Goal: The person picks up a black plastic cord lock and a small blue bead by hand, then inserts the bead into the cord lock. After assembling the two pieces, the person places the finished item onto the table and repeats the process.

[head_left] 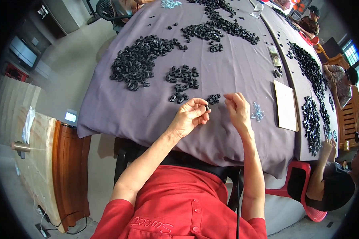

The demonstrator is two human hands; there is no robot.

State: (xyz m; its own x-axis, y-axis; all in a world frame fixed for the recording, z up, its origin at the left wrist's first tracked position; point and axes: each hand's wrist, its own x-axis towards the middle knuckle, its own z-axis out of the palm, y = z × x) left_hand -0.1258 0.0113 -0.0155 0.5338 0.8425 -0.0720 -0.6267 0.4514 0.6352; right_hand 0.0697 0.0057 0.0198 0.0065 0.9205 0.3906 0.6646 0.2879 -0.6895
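Note:
My left hand (pixel 190 116) pinches a small black ring-like part (pixel 207 107) between thumb and fingertips, just above the cloth. To its right, my right hand (pixel 238 109) is raised with thumb and forefinger brought together; anything between them is too small to make out. A small cluster of black parts (pixel 214 98) lies just beyond the gap between my hands. Beside my right hand is a little pile of shiny pale-blue pieces (pixel 257 112), perhaps small screws or pins. Farther off on the left, a looser group of black ribbed parts (pixel 183 75) sits on the cloth.
A grey-purple cloth (pixel 155 113) covers the table. Large heaps of black parts (pixel 137 59) lie at far left and beyond (pixel 215 24). A pale flat board (pixel 285 105) lies right. Across a seam, co-workers sit by another heap (pixel 311 123). A wooden cabinet (pixel 70 171) stands left.

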